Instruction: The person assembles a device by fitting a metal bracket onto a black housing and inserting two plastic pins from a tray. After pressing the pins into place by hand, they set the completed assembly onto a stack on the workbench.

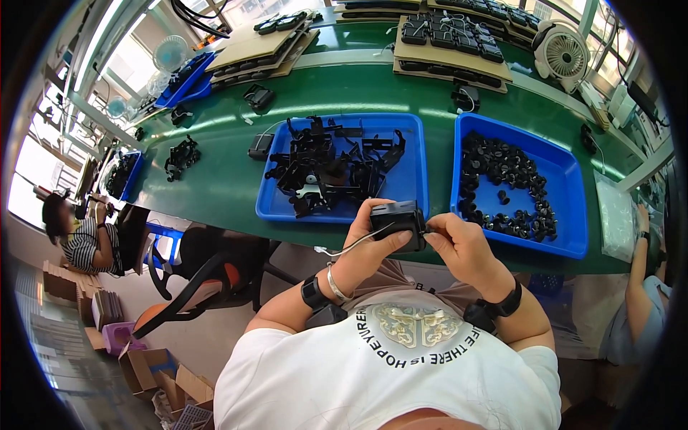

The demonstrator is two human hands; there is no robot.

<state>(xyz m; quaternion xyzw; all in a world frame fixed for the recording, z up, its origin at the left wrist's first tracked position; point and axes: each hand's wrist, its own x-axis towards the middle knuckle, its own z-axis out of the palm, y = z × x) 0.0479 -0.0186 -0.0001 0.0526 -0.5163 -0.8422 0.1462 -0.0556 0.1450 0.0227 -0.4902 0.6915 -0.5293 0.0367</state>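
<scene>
My left hand (pixel 363 252) is closed around a black box-shaped device (pixel 395 215), thumb across its near face, holding it just above the table's front edge. A thin white cable (pixel 352 246) trails from the device past my left wrist and ends in a small plug. At the device's right side, the thumb and fingers of my right hand (pixel 466 249) are pinched together against it. Whatever sits between those fingertips is small, dark and mostly hidden. Beyond the device lies a blue tray (pixel 424 168) with a heap of black brackets (pixel 315 168).
To the right, another blue tray (pixel 582 208) holds many black knob-like parts (pixel 494 154). Stacks of similar black devices on cardboard (pixel 451 36) stand at the back, near a fan (pixel 564 51). A chair (pixel 215 269) is at left; co-workers (pixel 89 236) sit at both sides.
</scene>
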